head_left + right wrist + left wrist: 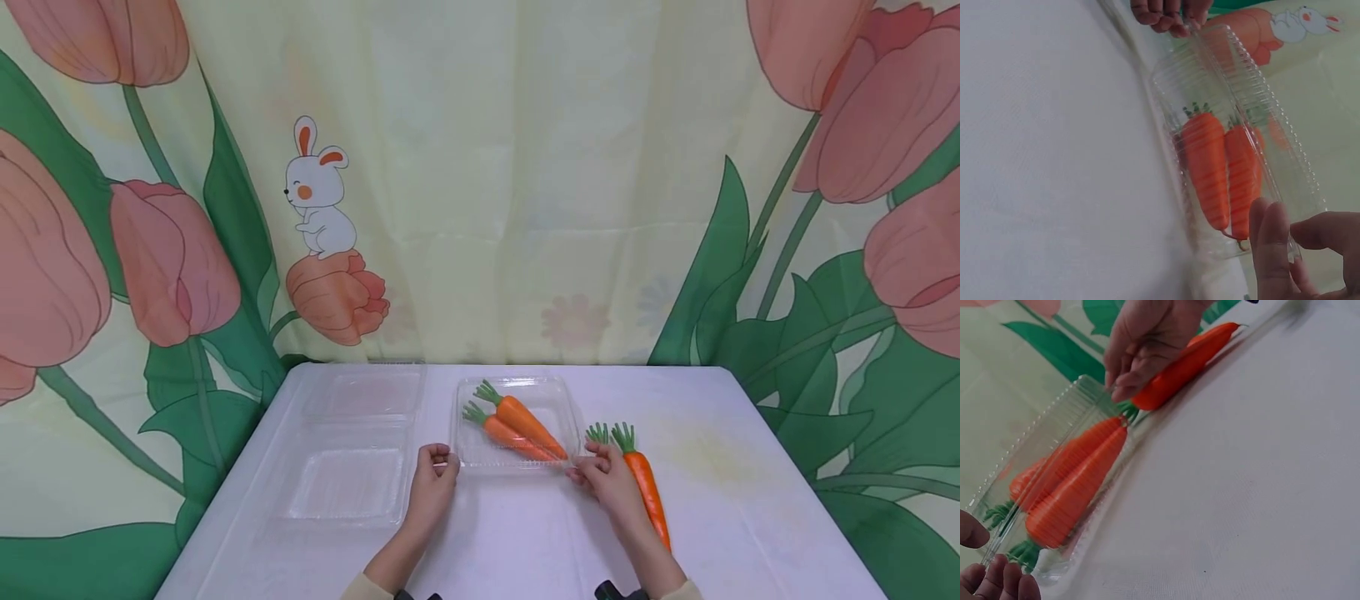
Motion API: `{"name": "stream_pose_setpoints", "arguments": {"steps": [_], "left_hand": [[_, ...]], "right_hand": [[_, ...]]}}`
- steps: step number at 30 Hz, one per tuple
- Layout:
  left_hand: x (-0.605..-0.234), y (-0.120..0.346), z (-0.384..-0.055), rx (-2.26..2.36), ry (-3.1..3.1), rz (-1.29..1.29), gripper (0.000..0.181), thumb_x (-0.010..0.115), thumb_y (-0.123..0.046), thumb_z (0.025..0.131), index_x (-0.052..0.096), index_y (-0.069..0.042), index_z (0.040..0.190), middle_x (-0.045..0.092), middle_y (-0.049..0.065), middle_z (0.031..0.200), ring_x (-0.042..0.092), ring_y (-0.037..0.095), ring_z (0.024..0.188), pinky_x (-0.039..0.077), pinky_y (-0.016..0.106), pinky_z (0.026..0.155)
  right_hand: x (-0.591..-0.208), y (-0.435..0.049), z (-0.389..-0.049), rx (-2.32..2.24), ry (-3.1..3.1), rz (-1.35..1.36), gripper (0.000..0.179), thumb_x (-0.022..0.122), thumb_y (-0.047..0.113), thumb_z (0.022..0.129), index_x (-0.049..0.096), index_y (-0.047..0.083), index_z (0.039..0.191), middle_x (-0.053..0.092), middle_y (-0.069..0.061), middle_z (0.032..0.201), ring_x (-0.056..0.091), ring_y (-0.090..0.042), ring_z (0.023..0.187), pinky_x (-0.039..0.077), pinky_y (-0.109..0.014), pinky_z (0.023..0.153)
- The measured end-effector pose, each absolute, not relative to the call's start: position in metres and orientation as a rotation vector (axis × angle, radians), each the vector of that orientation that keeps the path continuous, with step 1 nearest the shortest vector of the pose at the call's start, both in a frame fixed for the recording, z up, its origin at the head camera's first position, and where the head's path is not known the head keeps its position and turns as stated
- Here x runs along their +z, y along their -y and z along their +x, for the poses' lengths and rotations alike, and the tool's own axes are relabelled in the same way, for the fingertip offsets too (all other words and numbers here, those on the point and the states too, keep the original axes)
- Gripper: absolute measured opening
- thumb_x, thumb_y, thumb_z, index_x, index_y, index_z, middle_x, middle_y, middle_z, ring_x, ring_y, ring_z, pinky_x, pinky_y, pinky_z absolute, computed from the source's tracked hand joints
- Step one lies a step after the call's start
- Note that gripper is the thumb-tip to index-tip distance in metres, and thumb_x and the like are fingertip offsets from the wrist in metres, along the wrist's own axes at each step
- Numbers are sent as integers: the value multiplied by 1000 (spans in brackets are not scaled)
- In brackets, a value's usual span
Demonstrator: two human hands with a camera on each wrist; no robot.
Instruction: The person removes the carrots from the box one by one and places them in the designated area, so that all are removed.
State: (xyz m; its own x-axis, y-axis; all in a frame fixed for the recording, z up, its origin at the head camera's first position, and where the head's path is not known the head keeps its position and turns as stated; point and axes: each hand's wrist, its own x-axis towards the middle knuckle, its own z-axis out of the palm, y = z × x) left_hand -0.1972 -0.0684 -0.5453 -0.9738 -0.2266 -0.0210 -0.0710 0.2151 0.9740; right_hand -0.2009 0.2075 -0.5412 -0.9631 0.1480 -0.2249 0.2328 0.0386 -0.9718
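Observation:
A clear plastic clamshell box (pixel 517 382) lies with its lid down over two orange carrots (pixel 525 421) with green tops. My left hand (pixel 433 487) pinches its near left corner between thumb and fingers. At the near right corner, my right hand (pixel 613 492) pinches the rim the same way; the right wrist view shows its thumb and fingers (pixel 1274 244) on either side of the edge. Through the ribbed side wall, the carrots (pixel 1069 494) show lying side by side. Another carrot (pixel 648 492) lies just right of my right hand, and a second green top (pixel 597 432) peeks out behind that hand.
A second clear clamshell box (pixel 345 483) lies unfolded on the left of the white-covered table (pixel 750 517), its lid half toward the back. Behind the table hangs a curtain (pixel 517 208) printed with tulips and a rabbit.

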Motion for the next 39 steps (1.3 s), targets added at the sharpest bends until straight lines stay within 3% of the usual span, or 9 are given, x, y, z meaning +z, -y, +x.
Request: {"name": "stream_pose_setpoints", "arguments": {"steps": [10, 19, 25, 39], "left_hand": [[-544, 75, -187, -2007, 2337, 249, 47, 64, -3, 95, 44, 4, 137, 57, 10, 98, 53, 14, 79, 50, 22, 65], [-541, 81, -179, -2226, 2379, 331, 75, 75, -1, 88, 33, -1, 150, 56, 10, 107, 58, 14, 84, 53, 26, 70], [-544, 88, -176, -2328, 2340, 224, 72, 71, 3, 90, 29, -1, 149, 56, 9, 106, 59, 12, 85, 54, 28, 75], [-549, 92, -178, -2413, 2292, 211, 55, 61, 4, 97, 29, 4, 141, 55, 15, 114, 59, 18, 87, 55, 31, 76]], "right_hand": [[-545, -208, -192, -2174, -2167, 494, 40, 66, 7, 99, 51, -10, 133, 74, -17, 95, 74, -17, 75, 61, -25, 70], [-553, -216, -186, -2196, -2133, 541, 36, 70, 8, 97, 59, -16, 123, 76, -15, 94, 77, -19, 75, 62, -28, 70], [-555, -219, -187, -2177, -2101, 599, 32, 72, 8, 96, 64, -16, 117, 74, -8, 90, 76, -17, 74, 62, -27, 71], [-554, -214, -182, -2113, -2139, 621, 26, 66, 10, 98, 67, -13, 111, 76, -10, 82, 76, -16, 72, 62, -26, 69]]}}
